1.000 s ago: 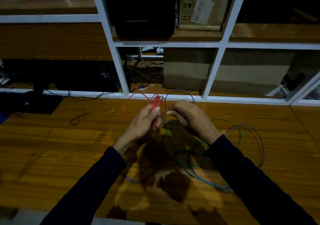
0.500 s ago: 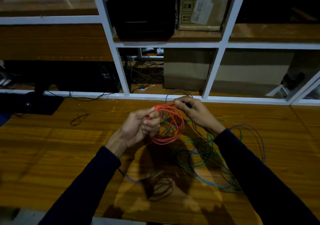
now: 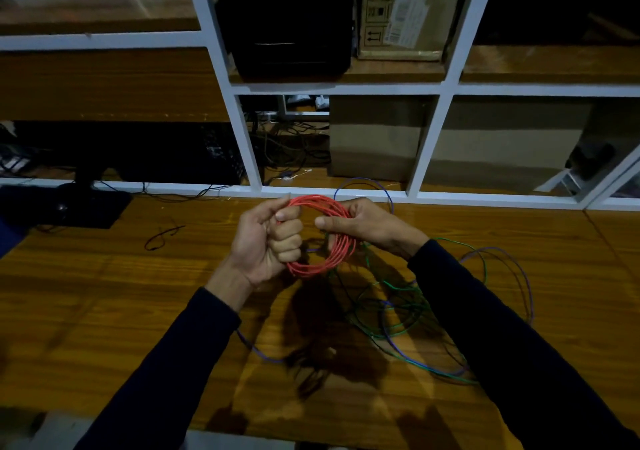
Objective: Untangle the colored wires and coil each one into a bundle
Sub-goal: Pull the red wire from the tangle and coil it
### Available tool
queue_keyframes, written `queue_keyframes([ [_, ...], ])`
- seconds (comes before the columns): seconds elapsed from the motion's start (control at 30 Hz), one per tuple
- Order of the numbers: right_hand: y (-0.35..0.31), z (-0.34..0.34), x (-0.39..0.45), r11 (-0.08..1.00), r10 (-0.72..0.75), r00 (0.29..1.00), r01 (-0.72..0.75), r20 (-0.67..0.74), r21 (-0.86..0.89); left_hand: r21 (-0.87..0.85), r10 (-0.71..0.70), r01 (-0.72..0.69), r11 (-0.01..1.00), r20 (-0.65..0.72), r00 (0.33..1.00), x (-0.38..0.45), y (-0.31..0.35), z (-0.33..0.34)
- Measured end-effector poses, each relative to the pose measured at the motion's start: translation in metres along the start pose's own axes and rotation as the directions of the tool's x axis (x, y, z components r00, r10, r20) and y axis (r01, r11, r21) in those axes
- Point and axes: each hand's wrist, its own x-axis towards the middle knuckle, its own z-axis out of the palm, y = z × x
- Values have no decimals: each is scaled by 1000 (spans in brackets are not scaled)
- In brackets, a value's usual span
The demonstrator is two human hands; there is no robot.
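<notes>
A red wire coil (image 3: 337,255) of several loops hangs in the air above the wooden table (image 3: 86,293). My left hand (image 3: 268,241) grips its left side in a closed fist. My right hand (image 3: 367,222) holds the coil's upper right side, thumb in front and fingers behind. Below and to the right, a green wire (image 3: 398,314) and a purple wire (image 3: 519,276) lie tangled in loose loops on the table. A blue-purple loop (image 3: 377,186) arches behind my right hand.
A short black wire (image 3: 162,235) lies on the table to the left. A monitor base (image 3: 83,203) stands at the far left. White shelving (image 3: 249,158) with boxes and cables rises right behind the table's far edge.
The red wire went from a small bunch in my left hand to a wide round coil. My right hand moved up onto the coil's right side.
</notes>
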Motion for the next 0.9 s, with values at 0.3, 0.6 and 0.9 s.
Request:
queue_keyframes([
  [0.3,-12,3,9,995,-91,996,92,11,-26,384,96,-49,922,-103,990,-10,19,4],
  [0.6,19,-25,0,990,-91,977,110,-195,88,310,233,-175,935,-161,959,-31,37,-1],
  [0.9,27,-35,-18,924,-120,944,-8,-308,-383,325,275,-200,924,-204,940,-39,33,-9],
])
